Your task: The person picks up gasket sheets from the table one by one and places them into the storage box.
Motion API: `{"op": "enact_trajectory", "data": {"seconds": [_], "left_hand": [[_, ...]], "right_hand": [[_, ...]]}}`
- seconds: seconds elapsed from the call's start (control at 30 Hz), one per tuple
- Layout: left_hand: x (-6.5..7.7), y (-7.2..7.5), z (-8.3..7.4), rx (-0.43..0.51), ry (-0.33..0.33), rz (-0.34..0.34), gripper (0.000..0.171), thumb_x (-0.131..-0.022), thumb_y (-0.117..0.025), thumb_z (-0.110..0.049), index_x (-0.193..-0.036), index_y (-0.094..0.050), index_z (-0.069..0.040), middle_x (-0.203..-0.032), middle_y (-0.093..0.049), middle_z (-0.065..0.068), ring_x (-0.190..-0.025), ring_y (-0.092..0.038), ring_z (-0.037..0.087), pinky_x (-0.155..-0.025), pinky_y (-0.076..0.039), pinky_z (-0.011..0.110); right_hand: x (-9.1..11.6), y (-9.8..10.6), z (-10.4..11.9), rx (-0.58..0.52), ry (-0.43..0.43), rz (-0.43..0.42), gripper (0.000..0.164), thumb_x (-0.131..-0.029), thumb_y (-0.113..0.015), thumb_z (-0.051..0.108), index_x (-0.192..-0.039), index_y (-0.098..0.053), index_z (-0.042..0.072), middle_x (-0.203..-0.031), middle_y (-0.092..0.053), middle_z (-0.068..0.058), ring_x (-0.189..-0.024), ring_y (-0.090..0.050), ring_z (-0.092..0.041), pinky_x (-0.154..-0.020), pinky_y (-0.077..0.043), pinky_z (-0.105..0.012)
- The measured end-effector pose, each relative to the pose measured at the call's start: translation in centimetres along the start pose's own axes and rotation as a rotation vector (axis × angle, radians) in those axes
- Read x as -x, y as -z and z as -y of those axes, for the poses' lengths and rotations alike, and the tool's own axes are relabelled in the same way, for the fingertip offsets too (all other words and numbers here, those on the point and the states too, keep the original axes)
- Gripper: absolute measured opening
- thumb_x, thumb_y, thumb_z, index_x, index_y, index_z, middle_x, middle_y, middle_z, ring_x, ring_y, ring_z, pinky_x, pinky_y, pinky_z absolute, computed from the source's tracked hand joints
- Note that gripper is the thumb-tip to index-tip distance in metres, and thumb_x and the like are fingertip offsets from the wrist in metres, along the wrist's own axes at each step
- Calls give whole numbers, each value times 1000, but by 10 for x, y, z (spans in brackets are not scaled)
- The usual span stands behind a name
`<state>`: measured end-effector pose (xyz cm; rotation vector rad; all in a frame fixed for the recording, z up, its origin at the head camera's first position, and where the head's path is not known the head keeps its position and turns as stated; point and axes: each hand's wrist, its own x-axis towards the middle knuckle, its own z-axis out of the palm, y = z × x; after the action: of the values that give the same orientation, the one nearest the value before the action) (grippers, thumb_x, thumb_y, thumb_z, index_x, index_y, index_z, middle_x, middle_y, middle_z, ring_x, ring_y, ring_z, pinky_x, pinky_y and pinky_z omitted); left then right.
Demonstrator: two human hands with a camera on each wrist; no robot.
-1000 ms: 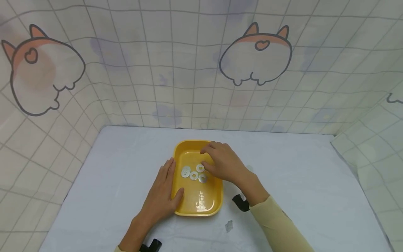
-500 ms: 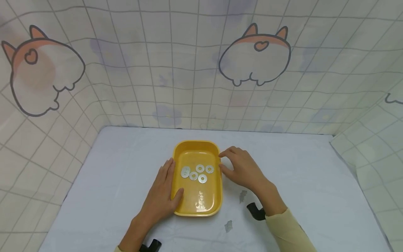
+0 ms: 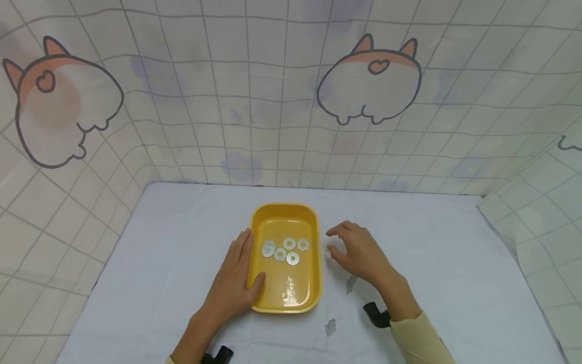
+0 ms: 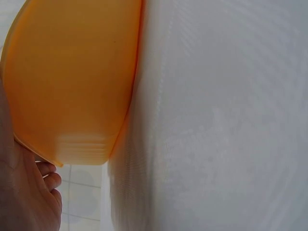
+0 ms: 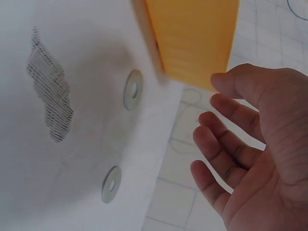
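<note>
My left hand (image 3: 232, 275) rests along the left side of the yellow tray (image 3: 291, 296), fingers straight and thumb over the rim. Several flat metal washers (image 3: 293, 258) lie in the tray, two of them overlapping at the left. Just right of the tray, my right hand (image 3: 361, 253) is above the table with thumb and fingers apart, holding nothing. Two more washers, one nearer the tray (image 5: 133, 90) and one farther off (image 5: 111, 185), lie flat on the table in the right wrist view. In the head view the right hand mostly hides them.
A white cloth covers the table (image 3: 182, 217). Grey patches (image 3: 330, 327) mark it right of the tray. A black strap piece (image 3: 376, 315) sits at the right wrist, another (image 3: 219, 355) at the left. A grid-patterned curtain (image 3: 273, 101) hangs behind.
My right hand has moved from over the tray out to its right side. A washer shows in the tray where that hand was. The left hand stays in place.
</note>
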<state>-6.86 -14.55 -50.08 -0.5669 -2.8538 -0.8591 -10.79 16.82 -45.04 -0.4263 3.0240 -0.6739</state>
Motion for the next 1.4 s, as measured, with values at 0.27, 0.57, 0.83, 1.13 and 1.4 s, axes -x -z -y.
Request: {"op": "enact_trajectory", "data": {"seconds": [0.27,0.57,0.83,1.13,1.4], "left_hand": [[1,-2,2,-7,-14,-22,91,-96,-65,-30,-168,-19,0,-177,-20,16,-165,-24,34,-134,7,18],[0,0,0,-4,5,4,90,-96,-64,-32,-168,-20,-1,-178,-18,14,-166,-22,32,-139,-3,30],[0,0,0,-4,0,0,90,-96,-63,-32,-168,-19,-1,-178,-18,14,-166,-21,32,-138,1,26],[-1,0,1,0,5,4,91,-96,-64,-33,-168,-19,-1,-178,-18,13,-166,-21,31,-138,-1,28],[-1,-1,2,-2,-13,-18,90,-95,-64,-31,-167,-22,1,-177,-21,15,-164,-24,33,-132,9,13]], "right_hand": [[1,-15,-4,24,1,-3,29,-94,-77,23,-121,-75,11,-119,-74,-7,-114,-69,-29,-112,-52,-55],[4,-30,-9,40,-46,21,27,-93,-77,22,-118,-77,11,-115,-75,-7,-110,-68,-28,-109,-53,-53],[4,-38,-12,56,-77,41,25,-94,-76,20,-117,-77,12,-114,-73,-6,-107,-67,-26,-106,-54,-49],[2,-38,-7,67,-128,50,24,-94,-78,21,-116,-78,11,-111,-76,-5,-107,-68,-27,-107,-54,-49],[-1,-34,-7,124,-152,77,25,-93,-80,24,-112,-78,9,-105,-77,-7,-98,-69,-26,-101,-57,-49]]}}
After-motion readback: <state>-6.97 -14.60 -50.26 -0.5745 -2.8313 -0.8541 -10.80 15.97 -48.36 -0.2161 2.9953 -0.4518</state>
